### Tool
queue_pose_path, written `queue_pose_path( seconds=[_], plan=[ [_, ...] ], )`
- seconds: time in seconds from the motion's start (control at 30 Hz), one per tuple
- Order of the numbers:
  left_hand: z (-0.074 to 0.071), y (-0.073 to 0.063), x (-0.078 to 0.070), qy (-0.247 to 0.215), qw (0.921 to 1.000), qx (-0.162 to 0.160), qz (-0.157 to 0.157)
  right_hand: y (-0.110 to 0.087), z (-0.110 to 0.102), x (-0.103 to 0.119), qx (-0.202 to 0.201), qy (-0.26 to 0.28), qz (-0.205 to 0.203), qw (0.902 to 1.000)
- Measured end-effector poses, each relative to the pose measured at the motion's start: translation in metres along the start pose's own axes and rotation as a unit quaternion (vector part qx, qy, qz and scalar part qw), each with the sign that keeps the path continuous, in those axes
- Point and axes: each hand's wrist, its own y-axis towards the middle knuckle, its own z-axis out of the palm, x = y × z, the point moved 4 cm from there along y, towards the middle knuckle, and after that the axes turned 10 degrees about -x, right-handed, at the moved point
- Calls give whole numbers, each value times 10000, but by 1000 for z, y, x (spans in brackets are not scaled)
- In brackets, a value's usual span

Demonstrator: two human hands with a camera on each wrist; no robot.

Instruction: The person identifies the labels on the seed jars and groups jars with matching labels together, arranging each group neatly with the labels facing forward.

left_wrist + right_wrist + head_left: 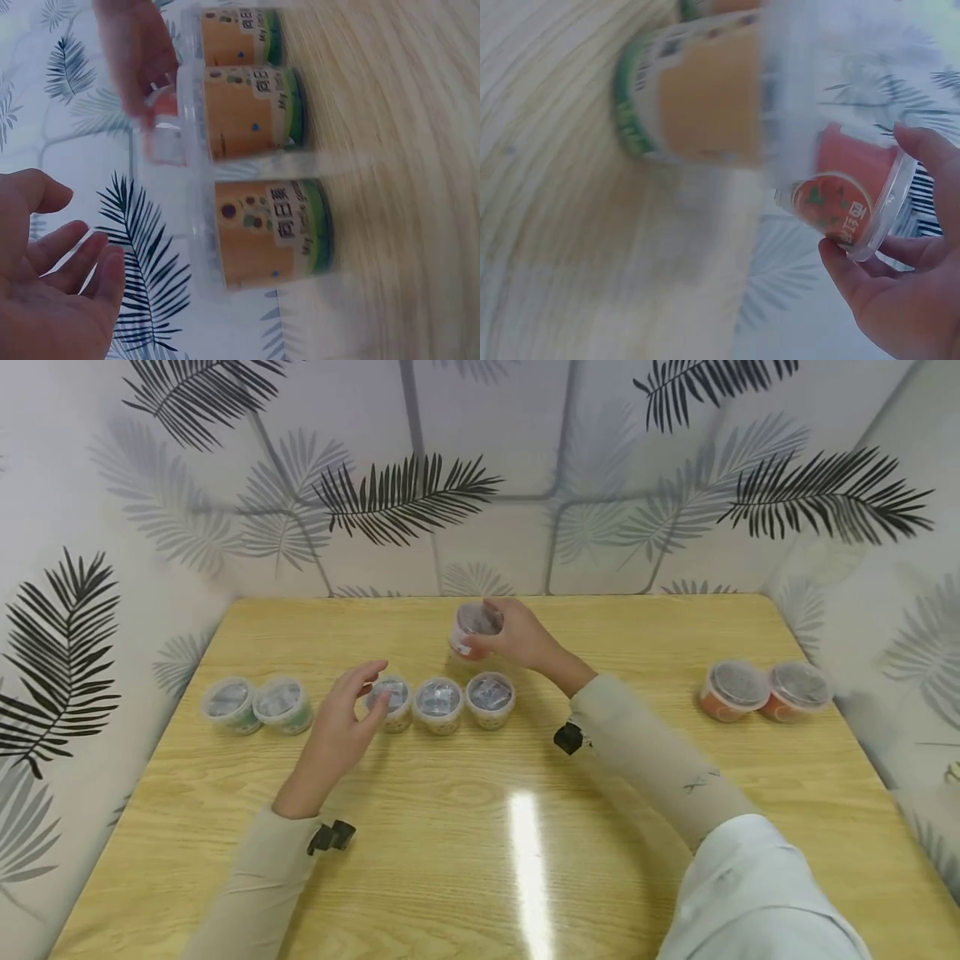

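Note:
My right hand (517, 633) grips a red-labelled lidded cup (474, 628) by its lid, behind the middle row. The right wrist view shows this red cup (844, 191) tilted, fingers and thumb on its rim. My left hand (343, 714), fingers loosely bent and holding nothing, hovers near the left cup of the row. That row has three lidded cups with orange-and-green labels: a left cup (392, 703), a middle cup (438, 703) and a right cup (491, 697). In the left wrist view, the left hand (64, 262) is apart from the nearest cup (262, 232).
Two green-labelled lidded cups, one (231, 703) beside another (283, 703), stand at the table's left. At the right stand two red-labelled cups, one (733, 689) next to another (798, 690). Leaf-patterned sheeting (495, 552) rises behind the wooden table (427, 852).

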Motion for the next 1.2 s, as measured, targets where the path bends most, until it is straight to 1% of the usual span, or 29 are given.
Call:
queue_pose_path(
  seconds=[0.07,0.17,0.27,0.33,0.4,0.5,0.6,0.63,0.67,0.73,0.8,0.87,0.9,0.97,1.03,1.1,1.17,1.2],
  plan=[
    [2,1,-6,-306,9995,-100,-27,-6,-11,10,-113,457,23,9989],
    [4,3,-19,-867,9960,-159,-131,-20,-27,26,-82,1057,190,9942],
    [5,3,-45,-1410,9896,-86,-289,-37,-39,40,47,1569,256,9873],
    [6,2,-61,-1772,9834,-10,-382,-49,-44,49,151,1753,180,9842],
    [7,0,-76,-2108,9767,76,-401,-61,-47,57,271,1916,79,9811],
    [13,-4,-89,-2685,9622,220,-403,-80,-49,65,549,2251,-27,9728],
    [20,-9,-101,-3048,9510,350,-376,-96,-51,69,821,2607,-30,9619],
    [22,-10,-104,-3109,9491,367,-351,-100,-51,69,862,2702,-27,9589],
    [23,-11,-108,-3067,9506,353,-311,-104,-52,71,871,2763,-16,9571],
    [26,-13,-111,-2894,9566,263,-199,-111,-54,72,849,2798,5,9563],
    [29,-13,-112,-2794,9600,160,-124,-116,-57,75,789,2778,25,9574],
    [32,-14,-110,-2814,9595,97,-120,-120,-58,77,765,2734,27,9588],
    [34,-14,-108,-2895,9571,84,-126,-122,-59,78,771,2693,-4,9600],
    [39,-15,-103,-3201,9472,92,-160,-125,-61,81,835,2649,-130,9606],
    [43,-16,-98,-3555,9344,110,-179,-127,-63,81,943,2653,-307,9591],
    [46,-17,-96,-3980,9171,135,-182,-129,-66,81,1091,2750,-488,9540],
    [49,-17,-95,-4401,8974,188,-246,-131,-68,80,1243,2931,-626,9459],
    [50,-17,-95,-4565,8890,219,-294,-132,-68,80,1312,3018,-690,9418]
  ],
)
